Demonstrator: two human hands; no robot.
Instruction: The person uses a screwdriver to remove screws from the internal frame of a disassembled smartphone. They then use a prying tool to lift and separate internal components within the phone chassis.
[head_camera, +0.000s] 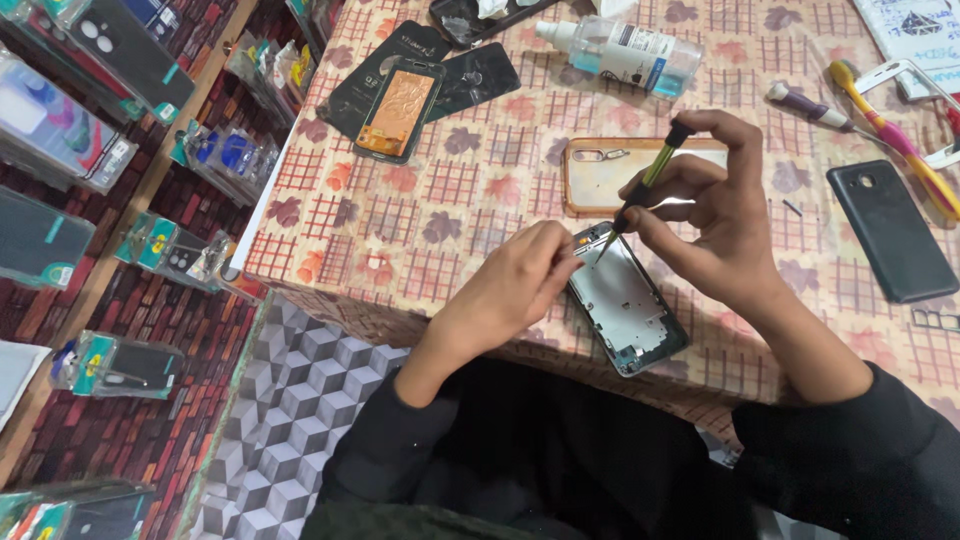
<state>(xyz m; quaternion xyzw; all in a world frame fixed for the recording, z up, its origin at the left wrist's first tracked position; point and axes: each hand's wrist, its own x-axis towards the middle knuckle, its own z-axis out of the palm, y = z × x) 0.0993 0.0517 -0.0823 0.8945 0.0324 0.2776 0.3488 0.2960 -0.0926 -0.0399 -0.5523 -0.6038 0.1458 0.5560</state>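
Note:
An opened phone frame (628, 305) with a silver inner plate lies at the table's near edge. My left hand (520, 285) pinches its upper left edge and steadies it. My right hand (715, 205) holds a thin screwdriver (645, 185) with a yellow-green shaft and black cap. The tip touches the top corner of the phone frame.
A clear orange-rimmed phone case (600, 170) lies just behind the hands. A black back cover (890, 232) sits at right, with toothbrushes (900, 135) beyond it. A spray bottle (625, 52) and another phone (400, 110) on dark panels lie farther back. Packaged cases hang at left (60, 130).

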